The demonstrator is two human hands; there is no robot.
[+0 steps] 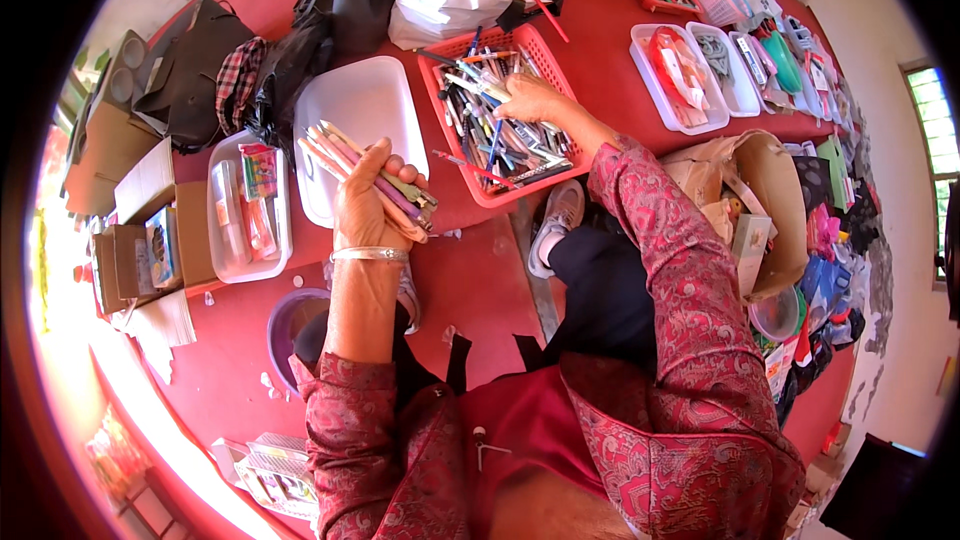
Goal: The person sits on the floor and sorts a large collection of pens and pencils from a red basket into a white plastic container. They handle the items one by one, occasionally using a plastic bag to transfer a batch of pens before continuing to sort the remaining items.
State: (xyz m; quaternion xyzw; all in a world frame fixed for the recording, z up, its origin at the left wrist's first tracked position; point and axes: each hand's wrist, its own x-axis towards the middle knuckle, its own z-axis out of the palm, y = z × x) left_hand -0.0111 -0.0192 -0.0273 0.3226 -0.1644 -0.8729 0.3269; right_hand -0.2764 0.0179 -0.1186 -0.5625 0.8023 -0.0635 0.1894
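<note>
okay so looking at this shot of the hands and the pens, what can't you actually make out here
Head view only:
- Right hand: fingertips buried among pens in the red basket; grip unclear.
- Pen bundle: lower ends hidden behind the left hand.
- White tray: near corner covered by the bundle.
- Far trays: contents too small.

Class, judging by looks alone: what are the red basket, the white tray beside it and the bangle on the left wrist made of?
Red basket: probably moulded plastic, with slotted lattice walls and an even matt colour.
White tray: likely plastic, smooth, faintly glossy, with rounded corners.
Bangle: seemingly metal, silvery with bright glints.
</note>
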